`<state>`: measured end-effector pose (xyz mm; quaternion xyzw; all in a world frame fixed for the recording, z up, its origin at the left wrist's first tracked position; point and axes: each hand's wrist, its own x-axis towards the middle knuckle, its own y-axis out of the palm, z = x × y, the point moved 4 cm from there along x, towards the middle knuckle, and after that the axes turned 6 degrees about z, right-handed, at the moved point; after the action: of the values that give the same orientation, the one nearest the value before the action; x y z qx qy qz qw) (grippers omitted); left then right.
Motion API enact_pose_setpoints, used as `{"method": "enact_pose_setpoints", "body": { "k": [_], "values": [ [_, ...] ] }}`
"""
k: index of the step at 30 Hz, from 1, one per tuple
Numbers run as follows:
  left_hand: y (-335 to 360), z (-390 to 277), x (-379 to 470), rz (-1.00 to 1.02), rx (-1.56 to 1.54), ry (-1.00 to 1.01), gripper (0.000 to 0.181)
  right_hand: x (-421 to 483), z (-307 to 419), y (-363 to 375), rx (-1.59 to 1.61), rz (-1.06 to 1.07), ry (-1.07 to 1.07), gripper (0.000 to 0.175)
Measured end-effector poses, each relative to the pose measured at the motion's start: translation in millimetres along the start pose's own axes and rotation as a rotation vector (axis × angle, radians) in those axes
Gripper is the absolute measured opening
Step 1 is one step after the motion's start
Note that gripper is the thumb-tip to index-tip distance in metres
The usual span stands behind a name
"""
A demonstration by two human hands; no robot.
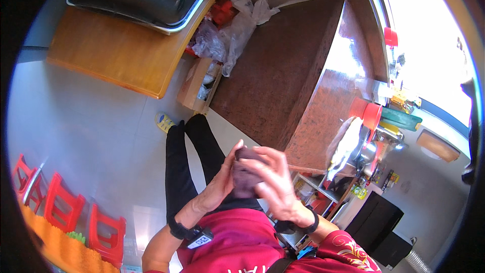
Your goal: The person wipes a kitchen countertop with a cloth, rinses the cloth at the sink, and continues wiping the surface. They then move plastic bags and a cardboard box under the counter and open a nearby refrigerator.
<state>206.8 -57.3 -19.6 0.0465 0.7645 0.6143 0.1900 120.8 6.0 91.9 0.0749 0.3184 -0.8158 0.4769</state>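
Observation:
A small dark brown cloth (245, 178), folded or bunched, is held between both hands in front of the body. My left hand (223, 176) supports it along its left side, with the thumb or a fingertip showing above its upper edge. On the other side my right hand (274, 180) has its fingers bent over the cloth's face and right edge. The fingers of the right hand are slightly blurred. Both wrists wear dark bands, and a small device bearing a printed code hangs beside the left one.
A reddish-brown counter (322, 117) stands ahead to the right, with a red cup (372, 116) and kitchenware. Beyond my feet is an open cardboard box (195, 85) below plastic bags (237, 26). A wooden table (113, 51) is at upper left; red plastic stools (62, 204) stand at lower left.

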Motion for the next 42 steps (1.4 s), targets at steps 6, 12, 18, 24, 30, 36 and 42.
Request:
{"method": "enact_pose_setpoints", "body": {
  "k": [6, 12, 18, 24, 30, 36, 42],
  "values": [
    [-23, -15, -2, 0.011, -0.205, 0.003, 0.059, -13, -3, 7, -0.405, -0.118, -0.169, 0.055],
    [-58, -10, 36, 0.007, 0.380, 0.112, 0.058, -38, -79, -95, -0.637, -0.653, 0.161, 0.040],
    [-30, 52, 126, 0.123, 0.986, 0.166, 0.069, -40, -145, -99, -0.645, -0.623, 0.338, 0.052],
    [-27, 40, 155, 0.077, 1.001, 0.111, 0.078, -41, -150, -97, -0.610, -0.647, 0.276, 0.053],
    [-55, 19, 239, 0.029, 1.000, 0.207, 0.067, -41, -151, -96, -0.572, -0.638, 0.239, 0.055],
    [-112, 6, 292, -0.386, 1.545, 0.171, 0.042, -44, -152, -99, -0.560, -0.586, 0.230, 0.056],
    [-73, 9, 260, -0.326, 1.242, 0.238, 0.036, -47, -154, -101, -0.538, -0.500, 0.223, 0.060]
  ]
}}
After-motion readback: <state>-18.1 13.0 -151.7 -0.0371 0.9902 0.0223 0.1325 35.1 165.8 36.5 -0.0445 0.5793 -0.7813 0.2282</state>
